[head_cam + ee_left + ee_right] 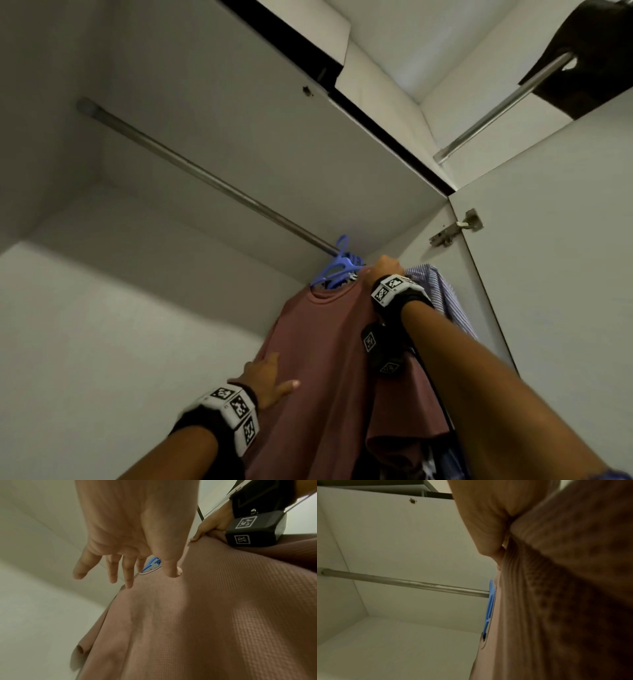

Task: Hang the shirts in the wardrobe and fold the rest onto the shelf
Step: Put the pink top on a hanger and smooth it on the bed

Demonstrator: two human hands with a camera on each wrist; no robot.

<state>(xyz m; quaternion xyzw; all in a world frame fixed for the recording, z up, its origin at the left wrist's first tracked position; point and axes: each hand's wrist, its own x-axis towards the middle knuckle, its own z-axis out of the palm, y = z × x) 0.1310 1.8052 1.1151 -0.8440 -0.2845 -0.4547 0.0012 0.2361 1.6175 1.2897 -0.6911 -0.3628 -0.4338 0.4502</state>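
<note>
Up at the rail: the maroon shirt [329,346] hangs on a blue hanger [337,265] whose hook sits over the metal rail [205,178], hard against the wardrobe's right end.
Neighbours: a blue-striped shirt [442,291] hangs just beside it, toward the hinge side; more dark fabric shows low down, too cropped to name.
Right hand [387,267]: up at the shirt's shoulder, thumb pressed on the cloth in the left wrist view; the right wrist view shows fabric bunched against the palm, so it looks to be grasping the shoulder, though the fingers themselves are hidden.
Left hand [123,536]: released, fingers spread and straight, lying flat against the shirt's front.
Progress: at least two shirts are on the rail, and this one looks hung and is being straightened, I judge.
Left to do: no shelf and no folded pile is in sight, so the folding half cannot be judged from here.
Writing: no brand or label readable on either shirt; only black-and-white square marker patterns on the wrist bands [236,407], no letters.
</note>
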